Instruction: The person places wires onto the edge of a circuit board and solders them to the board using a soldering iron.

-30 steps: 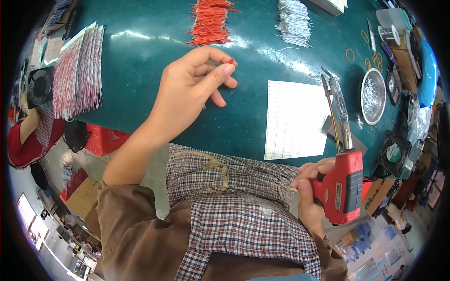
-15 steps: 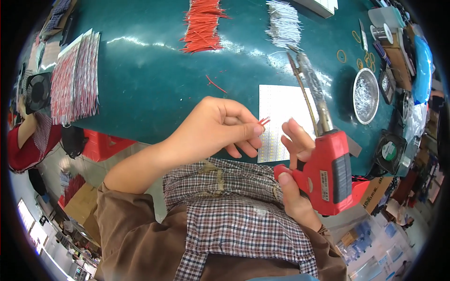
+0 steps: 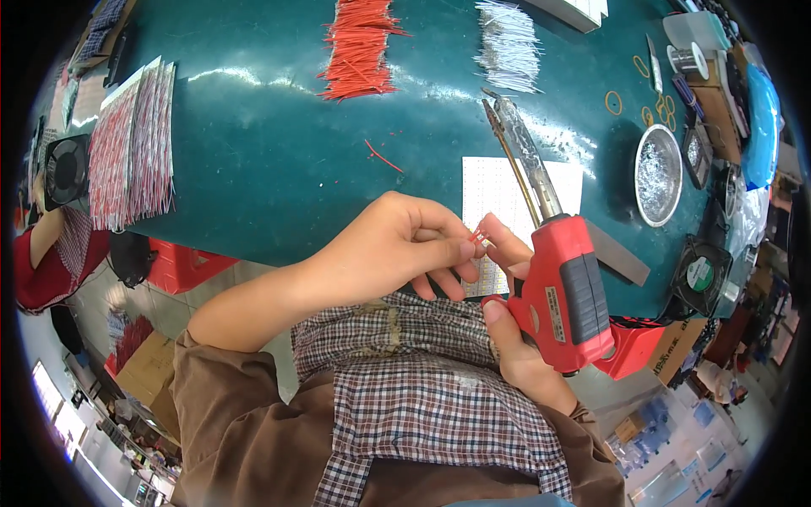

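Observation:
My left hand [image 3: 405,249] pinches short red wires [image 3: 479,237] between thumb and fingertips. My right hand [image 3: 517,342] is wrapped round the handle of a red and black soldering gun [image 3: 564,296]. Its metal barrel points up and away, with a thin tube alongside. The right fingertips reach up to the wire ends at my left fingers; whether they grip them is hard to see. Under both hands lies a white sheet [image 3: 562,177] with rows of small marked parts, partly covered. A single red wire [image 3: 385,158] rests on the green table [image 3: 253,152].
A red wire bundle [image 3: 359,55] and a white one [image 3: 509,46] lie at the back. To the right are a metal bowl [image 3: 639,182] of silvery bits, rubber bands [image 3: 614,103], a solder spool [image 3: 688,61] and a fan [image 3: 703,269]. Wired strips [image 3: 135,148] hang leftward, near another person [image 3: 51,253].
My right hand has moved left with the soldering gun, bringing its fingertips up to the red wires. The left hand has shifted slightly and keeps its pinch.

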